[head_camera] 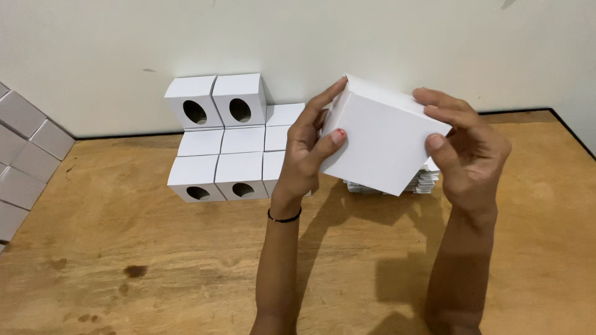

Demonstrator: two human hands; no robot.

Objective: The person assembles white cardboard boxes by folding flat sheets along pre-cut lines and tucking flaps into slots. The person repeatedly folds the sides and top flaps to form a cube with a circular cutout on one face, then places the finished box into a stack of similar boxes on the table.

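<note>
Both forearms rise to a white box (385,139) pinched above the surface (186,273) between left hand (310,152) and right hand (469,152); fingertip-only grip risks denting a panel or dropping it onto the flat stack (422,183) beneath.

Place: small hand-packing workspace, plain room.
Surface: worn, stained wooden table (155,260).
Backdrop: bare off-white wall (310,37).
Evidence: stacked white folded boxes (223,139), pile of flat box blanks (422,183).

Box (382,139) matt white card; table (155,260) stained wood.
</note>
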